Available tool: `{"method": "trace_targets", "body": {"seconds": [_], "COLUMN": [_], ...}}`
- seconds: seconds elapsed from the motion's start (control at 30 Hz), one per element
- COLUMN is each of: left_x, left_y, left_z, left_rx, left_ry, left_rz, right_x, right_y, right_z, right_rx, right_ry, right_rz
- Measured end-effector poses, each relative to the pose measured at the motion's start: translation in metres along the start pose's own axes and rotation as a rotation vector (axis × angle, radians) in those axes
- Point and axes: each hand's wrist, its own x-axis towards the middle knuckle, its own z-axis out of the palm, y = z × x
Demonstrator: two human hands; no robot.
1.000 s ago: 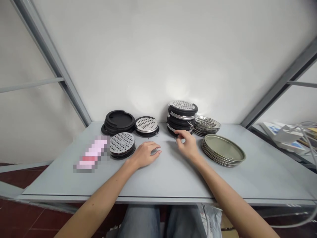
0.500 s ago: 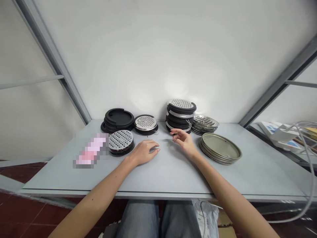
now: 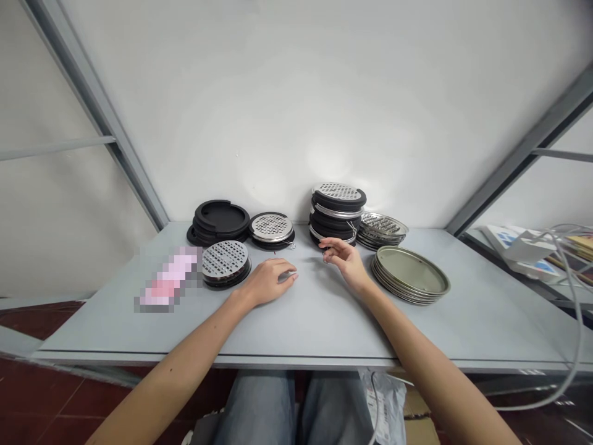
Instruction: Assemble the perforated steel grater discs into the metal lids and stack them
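My left hand (image 3: 271, 281) rests on the grey table, fingers apart and holding nothing, beside a stack of slotted metal discs (image 3: 225, 259). My right hand (image 3: 345, 262) is raised slightly at the centre, its fingers curled apart with nothing visible in them. Behind it stands a tall stack of black rings and perforated metal discs (image 3: 338, 204). Right of that hand lies a pile of olive-green round plates (image 3: 411, 271). A perforated disc on a black base (image 3: 272, 227) sits behind my left hand, with a wire clip at its edge.
Black round trays (image 3: 222, 217) are stacked at the back left, near a blurred pink item (image 3: 170, 278). Silvery grater-like discs (image 3: 382, 228) stand at the back right. A white cable (image 3: 577, 334) hangs beyond the right edge. Metal frame posts flank the table (image 3: 296, 334).
The whole view has shifted very slightly. Both hands keep almost the same place and pose, and the stacks have not moved.
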Motion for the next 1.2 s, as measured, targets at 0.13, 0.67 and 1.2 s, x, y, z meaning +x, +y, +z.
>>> {"method": "trace_targets", "body": {"seconds": [0.13, 0.67, 1.2], "left_x": [0.0002, 0.0004, 0.0001], "left_y": [0.0000, -0.0003, -0.0012], "left_z": [-0.0003, 0.0003, 0.0005], "left_rx": [0.001, -0.002, 0.003], "left_ry": [0.001, 0.000, 0.004], "left_rz": [-0.010, 0.000, -0.011], "right_x": [-0.0002, 0.0020, 0.0021], "right_y": [-0.0001, 0.0057, 0.0069], "right_z": [-0.0005, -0.0053, -0.0078], "right_rx": [-0.011, 0.048, -0.029], "right_ry": [0.006, -0.008, -0.017], "right_rz": [0.012, -0.006, -0.018]}}
